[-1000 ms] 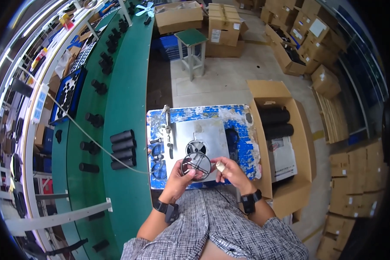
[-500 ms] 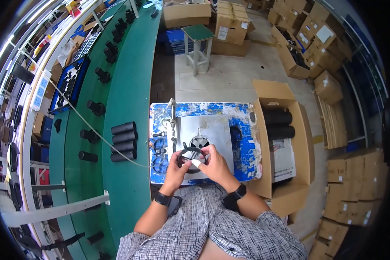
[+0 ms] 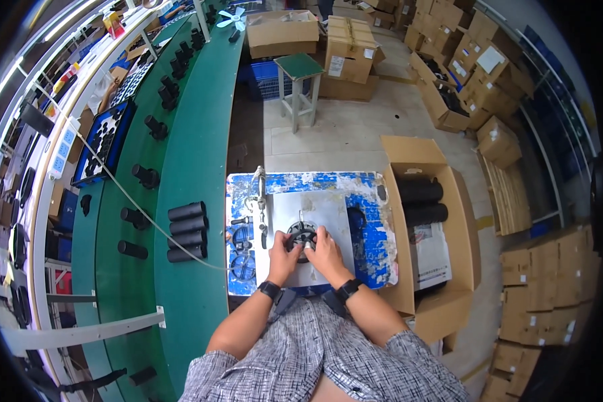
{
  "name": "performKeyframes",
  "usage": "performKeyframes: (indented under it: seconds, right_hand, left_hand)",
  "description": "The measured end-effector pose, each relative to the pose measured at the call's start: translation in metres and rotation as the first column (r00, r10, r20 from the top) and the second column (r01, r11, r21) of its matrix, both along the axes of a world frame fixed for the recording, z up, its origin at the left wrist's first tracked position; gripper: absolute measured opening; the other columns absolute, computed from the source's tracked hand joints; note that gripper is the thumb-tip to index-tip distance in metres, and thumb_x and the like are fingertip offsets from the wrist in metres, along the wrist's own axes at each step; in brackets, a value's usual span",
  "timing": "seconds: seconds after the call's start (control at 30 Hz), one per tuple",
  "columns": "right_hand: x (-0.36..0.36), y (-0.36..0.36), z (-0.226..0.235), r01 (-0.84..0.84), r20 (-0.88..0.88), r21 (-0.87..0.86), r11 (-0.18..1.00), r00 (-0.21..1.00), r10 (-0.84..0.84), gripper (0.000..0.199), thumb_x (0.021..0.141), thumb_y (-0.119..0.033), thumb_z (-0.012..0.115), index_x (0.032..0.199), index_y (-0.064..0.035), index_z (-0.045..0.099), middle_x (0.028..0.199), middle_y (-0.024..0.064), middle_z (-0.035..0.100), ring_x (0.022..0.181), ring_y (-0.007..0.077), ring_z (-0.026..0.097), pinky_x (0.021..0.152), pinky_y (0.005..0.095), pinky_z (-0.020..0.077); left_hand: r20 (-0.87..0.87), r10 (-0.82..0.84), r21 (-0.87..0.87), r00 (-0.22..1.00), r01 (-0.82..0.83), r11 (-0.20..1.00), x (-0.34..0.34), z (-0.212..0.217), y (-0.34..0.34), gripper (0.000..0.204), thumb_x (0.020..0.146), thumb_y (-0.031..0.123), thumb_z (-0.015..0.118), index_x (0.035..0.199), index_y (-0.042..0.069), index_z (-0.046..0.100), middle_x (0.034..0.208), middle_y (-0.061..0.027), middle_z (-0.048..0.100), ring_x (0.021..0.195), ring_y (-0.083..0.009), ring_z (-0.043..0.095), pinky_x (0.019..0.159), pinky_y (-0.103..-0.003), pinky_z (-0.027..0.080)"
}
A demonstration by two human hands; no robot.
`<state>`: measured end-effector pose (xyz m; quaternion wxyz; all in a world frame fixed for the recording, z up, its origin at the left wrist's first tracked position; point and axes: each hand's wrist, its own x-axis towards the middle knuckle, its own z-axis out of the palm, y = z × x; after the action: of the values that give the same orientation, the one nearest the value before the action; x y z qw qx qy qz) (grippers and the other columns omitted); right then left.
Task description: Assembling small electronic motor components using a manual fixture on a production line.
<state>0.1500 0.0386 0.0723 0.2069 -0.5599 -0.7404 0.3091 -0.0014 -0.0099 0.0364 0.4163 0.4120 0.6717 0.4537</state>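
Both hands close around a black ring-shaped part (image 3: 303, 236) over the round spoked fixture on the metal plate (image 3: 281, 202). My left hand (image 3: 285, 258) grips the ring's left side, thumb toward the middle. On the opposite side, my right hand (image 3: 326, 255) holds it with fingers on the rim; a white covering shows at its thumb. The fixture is mostly hidden under the ring and fingers, so I cannot tell how far the ring sits on it. A metal clamp-like device (image 3: 261, 201) stands at the plate's left edge.
The plate lies on a worn blue-and-white table (image 3: 375, 231). Black round parts (image 3: 243, 266) lie at its left side. Black tubes (image 3: 187, 228) rest on the green bench (image 3: 201, 157). At right stands an open carton (image 3: 467, 231) holding black tubes. A thin hose (image 3: 155, 226) crosses the bench.
My hands have carried the black ring forward, away from my body, and down over the spoked fixture. The ring now lies flatter, and my head view has shifted slightly.
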Motion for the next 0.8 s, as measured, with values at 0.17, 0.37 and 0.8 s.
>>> performKeyframes:
  seconds: [0.17,0.37,0.8]
  right_hand:
    - [-0.010,0.012,0.002,0.040,0.098,0.085,0.996,0.994,-0.048,0.047,0.083,-0.015,0.075,0.121,0.0000,0.049,0.117,0.0265,0.060,0.096,0.0501,0.067,0.084,0.0554,0.0564]
    - [-0.010,0.023,-0.008,0.029,0.132,0.020,0.999,0.991,-0.031,0.060,0.082,-0.014,0.075,0.134,0.0012,0.049,0.119,0.0274,0.056,0.098,0.0514,0.066,0.087,0.0555,0.0564]
    - [0.007,0.025,0.008,-0.241,0.106,-0.021,0.970,0.964,0.242,0.091,0.078,-0.024,0.084,0.156,-0.0049,0.041,0.135,0.0202,0.047,0.107,0.0458,0.066,0.092,0.0531,0.0563]
  left_hand:
    - [-0.262,0.067,0.076,0.963,-0.048,0.996,-0.002,-0.002,0.021,0.033,0.089,0.012,0.077,0.114,0.006,0.057,0.086,-0.0084,0.062,0.083,-0.0205,0.064,0.090,-0.041,0.044]
    - [-0.564,0.161,0.125,0.810,-0.109,0.986,0.007,-0.007,0.021,0.041,0.087,0.027,0.080,0.124,0.015,0.066,0.109,-0.0107,0.064,0.104,-0.0312,0.061,0.091,-0.048,0.038]
    - [-0.653,-0.005,0.078,0.757,0.073,0.994,-0.012,0.005,0.011,0.036,0.093,0.028,0.074,0.127,0.015,0.071,0.108,-0.0087,0.062,0.105,-0.0320,0.058,0.090,-0.048,0.042]
